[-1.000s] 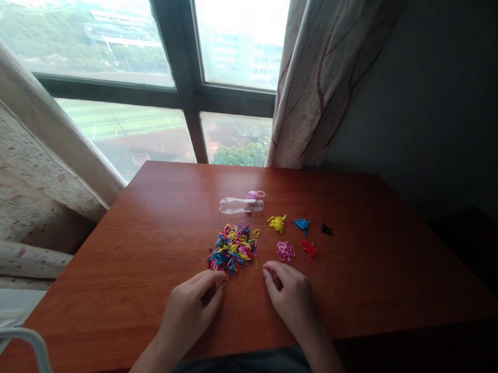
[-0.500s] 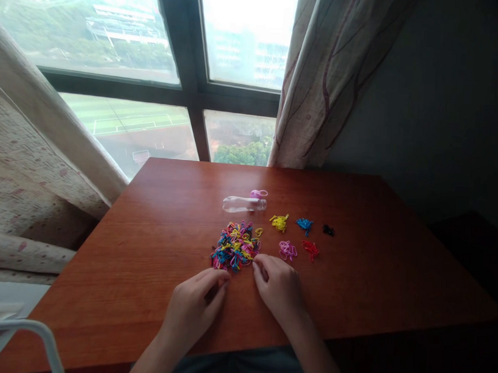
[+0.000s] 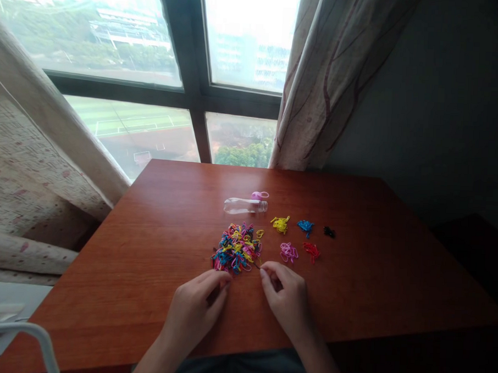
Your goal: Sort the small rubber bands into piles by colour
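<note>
Five small heaps of bands lie right of the frame's centre, each in one colour: yellow (image 3: 280, 224), blue (image 3: 305, 227) and black (image 3: 329, 232) in the upper row, pink (image 3: 288, 252) and red (image 3: 311, 252) in the lower. Just left of them, at the middle of the frame, is the mixed pile (image 3: 237, 246), the biggest by far, with all those colours tangled together. One yellow loop (image 3: 259, 233) sits at the pile's upper right edge.

My right hand (image 3: 286, 292) is at the pile's lower right edge, thumb and forefinger pinched on a dark band (image 3: 256, 265) whose other end reaches the pile. My left hand (image 3: 196, 302) rests at the pile's lower left edge, fingers curled and thumb drawn near the forefinger; I cannot tell whether anything is between their tips.

Above the pile a clear bottle (image 3: 244, 206) lies on its side, neck toward the right of the frame, and a pink cap (image 3: 258, 195) with a loop is just behind the neck. All of this is on the brown table (image 3: 138, 258). The window (image 3: 191, 93) fills the upper middle and upper left, with one curtain (image 3: 35, 160) along the left side and another (image 3: 319, 90) right of the panes. A white rail (image 3: 32, 328) bends in at the lower left corner.
</note>
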Motion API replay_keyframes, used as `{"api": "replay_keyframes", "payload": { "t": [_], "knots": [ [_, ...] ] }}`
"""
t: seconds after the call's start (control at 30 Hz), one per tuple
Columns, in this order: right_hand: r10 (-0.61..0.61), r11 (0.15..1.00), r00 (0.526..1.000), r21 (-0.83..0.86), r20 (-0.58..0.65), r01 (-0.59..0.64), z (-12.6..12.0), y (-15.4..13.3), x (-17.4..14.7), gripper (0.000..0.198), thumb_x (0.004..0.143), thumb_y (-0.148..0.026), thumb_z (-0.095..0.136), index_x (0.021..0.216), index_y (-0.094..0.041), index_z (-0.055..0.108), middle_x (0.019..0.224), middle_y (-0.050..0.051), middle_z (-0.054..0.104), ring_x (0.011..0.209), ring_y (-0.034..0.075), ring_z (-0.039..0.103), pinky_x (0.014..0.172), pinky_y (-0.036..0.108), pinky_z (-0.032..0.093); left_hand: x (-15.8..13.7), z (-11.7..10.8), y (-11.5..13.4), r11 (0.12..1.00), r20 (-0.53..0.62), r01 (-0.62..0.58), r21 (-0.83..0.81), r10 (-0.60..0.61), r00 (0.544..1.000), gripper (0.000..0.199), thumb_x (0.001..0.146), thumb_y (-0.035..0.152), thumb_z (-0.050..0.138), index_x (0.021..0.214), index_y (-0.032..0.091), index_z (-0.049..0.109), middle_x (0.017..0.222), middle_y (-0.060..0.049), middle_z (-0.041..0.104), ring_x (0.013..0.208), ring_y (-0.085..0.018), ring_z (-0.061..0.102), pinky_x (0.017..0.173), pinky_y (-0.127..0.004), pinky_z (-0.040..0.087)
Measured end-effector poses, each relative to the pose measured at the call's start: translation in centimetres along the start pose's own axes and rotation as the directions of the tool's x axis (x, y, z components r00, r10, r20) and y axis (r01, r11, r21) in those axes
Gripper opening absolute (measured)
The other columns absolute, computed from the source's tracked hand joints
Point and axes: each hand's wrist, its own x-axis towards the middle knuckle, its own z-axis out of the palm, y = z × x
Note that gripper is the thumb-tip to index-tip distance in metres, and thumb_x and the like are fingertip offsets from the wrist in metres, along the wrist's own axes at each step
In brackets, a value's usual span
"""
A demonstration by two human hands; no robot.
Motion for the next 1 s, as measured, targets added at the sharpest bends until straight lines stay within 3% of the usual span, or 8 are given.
{"api": "replay_keyframes", "payload": {
  "t": [0.2,0.43,0.5,0.73,1.0],
  "knots": [
    [0.092,0.996,0.97,0.027,-0.227,-0.088,-2.6,1.8,-0.3,0.019,0.091,-0.034,0.059,0.085,-0.019,0.069,0.064,-0.001,0.063,0.055,0.013,0.057,0.054,0.021,0.044,0.2,0.0,-0.2,1.0,-0.021,-0.018,-0.004,0.018,1.0,0.016,0.09,0.019,0.051,0.094,0.023,0.066,0.087,0.0,0.073,0.076,-0.014,0.07,0.068,-0.021,0.052],
    [0.231,0.91,0.857,-0.209,-0.461,-0.358,-9.3,10.2,1.8,0.037,0.086,-0.051,0.057,0.088,-0.016,0.072,0.072,0.006,0.068,0.063,0.019,0.061,0.058,0.026,0.045,0.1,0.1,-0.2,0.999,-0.033,-0.029,0.015,0.03,0.999,0.016,0.09,0.019,0.051,0.093,0.024,0.066,0.086,0.0,0.074,0.075,-0.014,0.07,0.067,-0.021,0.052],
    [0.235,0.886,0.853,-0.259,-0.466,-0.386,-10.6,11.8,2.9,0.04,0.085,-0.052,0.055,0.088,-0.016,0.072,0.069,0.006,0.067,0.062,0.02,0.061,0.058,0.027,0.044,0.1,0.1,-0.2,0.999,-0.039,-0.039,0.02,0.039,0.998,0.016,0.09,0.019,0.051,0.093,0.024,0.066,0.087,0.0,0.074,0.075,-0.014,0.07,0.067,-0.021,0.052],
    [0.183,0.847,0.932,-0.432,-0.312,-0.311,-11.3,13.1,4.9,0.038,0.086,-0.047,0.048,0.085,-0.018,0.073,0.064,0.005,0.065,0.057,0.018,0.059,0.056,0.028,0.039,0.3,0.0,-0.1,0.998,-0.037,-0.049,0.03,0.05,0.998,0.016,0.09,0.02,0.051,0.094,0.024,0.066,0.087,0.0,0.074,0.074,-0.014,0.071,0.066,-0.021,0.052],
    [0.174,0.819,0.931,-0.477,-0.321,-0.318,-11.1,13.2,4.7,0.038,0.087,-0.047,0.049,0.084,-0.019,0.073,0.065,0.005,0.067,0.056,0.018,0.059,0.054,0.027,0.037,0.2,-0.2,0.2,0.999,-0.023,-0.029,0.036,0.029,0.999,0.018,0.09,0.021,0.049,0.093,0.024,0.066,0.087,-0.001,0.075,0.075,-0.015,0.071,0.066,-0.021,0.053]
  ]
}}
